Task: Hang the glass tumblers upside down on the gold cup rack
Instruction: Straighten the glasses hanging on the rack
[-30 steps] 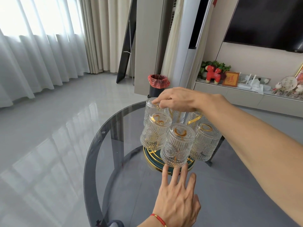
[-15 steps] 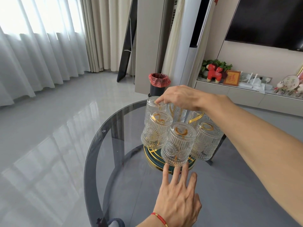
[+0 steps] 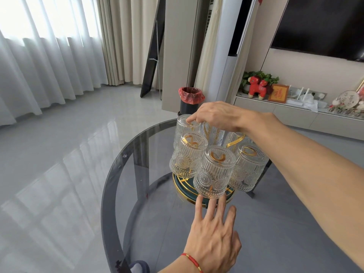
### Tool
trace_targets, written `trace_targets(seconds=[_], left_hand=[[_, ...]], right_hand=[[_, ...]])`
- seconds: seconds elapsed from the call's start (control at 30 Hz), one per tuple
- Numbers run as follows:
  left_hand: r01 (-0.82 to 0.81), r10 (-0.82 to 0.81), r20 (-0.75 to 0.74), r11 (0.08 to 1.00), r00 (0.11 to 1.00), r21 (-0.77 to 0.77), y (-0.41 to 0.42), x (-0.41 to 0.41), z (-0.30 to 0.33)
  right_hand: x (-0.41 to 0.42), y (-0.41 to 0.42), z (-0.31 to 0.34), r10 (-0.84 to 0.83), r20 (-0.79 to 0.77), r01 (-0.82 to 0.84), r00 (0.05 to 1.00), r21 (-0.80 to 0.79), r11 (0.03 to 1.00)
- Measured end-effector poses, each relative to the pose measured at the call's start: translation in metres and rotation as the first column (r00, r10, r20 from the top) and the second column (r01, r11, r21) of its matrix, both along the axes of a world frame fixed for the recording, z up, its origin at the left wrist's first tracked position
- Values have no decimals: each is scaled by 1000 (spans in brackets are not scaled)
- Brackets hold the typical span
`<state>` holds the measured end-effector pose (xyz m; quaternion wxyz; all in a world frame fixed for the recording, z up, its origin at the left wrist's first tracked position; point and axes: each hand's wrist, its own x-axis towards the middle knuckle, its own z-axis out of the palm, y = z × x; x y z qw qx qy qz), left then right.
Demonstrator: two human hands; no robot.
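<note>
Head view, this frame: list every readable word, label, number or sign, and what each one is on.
"福", a gold character on the red framed plaque on the TV cabinet.
Round decorative plate at far right: dark characters, too blurred to read.
Glass table: small printed mark near the rim, too small to read.
Glass tumblers: embossed patterns only, no text.

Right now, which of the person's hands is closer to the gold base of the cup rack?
The left. The left hand lies flat on the glass table, its fingertips at the rim of the gold base. The right hand is up above the rack, touching the far-left tumbler.
</note>
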<state>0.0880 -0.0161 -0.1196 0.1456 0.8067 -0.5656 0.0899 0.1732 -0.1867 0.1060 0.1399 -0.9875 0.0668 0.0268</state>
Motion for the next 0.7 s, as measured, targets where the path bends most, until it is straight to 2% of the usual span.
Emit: trace_targets(seconds=[0.1, 0.17, 0.27, 0.4, 0.5, 0.6, 0.7], left_hand=[[-1, 1, 5, 1000, 1000, 1, 0, 0, -1], [-3, 3, 9, 1000, 1000, -6, 0, 1, -2], [0, 0, 15, 1000, 1000, -20, 0, 1, -3], [1, -1, 26, 1000, 1000, -25, 1, 0, -3], [-1, 2, 32, 1000, 999, -21, 2, 0, 0], [4, -2, 44, 999, 999, -32, 2, -1, 1], [2, -1, 43, 1000, 999, -31, 3, 0, 3]], right_hand=[[-3, 2, 1, -3, 20, 3, 1000, 9, 1000], [-7, 2, 4, -43, 88, 39, 995, 49, 998], [-19, 5, 7, -76, 295, 82, 952, -8, 997], [-52, 22, -1, -62, 544, 85, 837, -17, 996], [-75, 37, -14, -35, 521, 99, 853, -96, 990], [-89, 48, -25, 97, 479, 108, 873, -383, 917], [-94, 57, -28, 91, 400, 81, 912, -394, 915]])
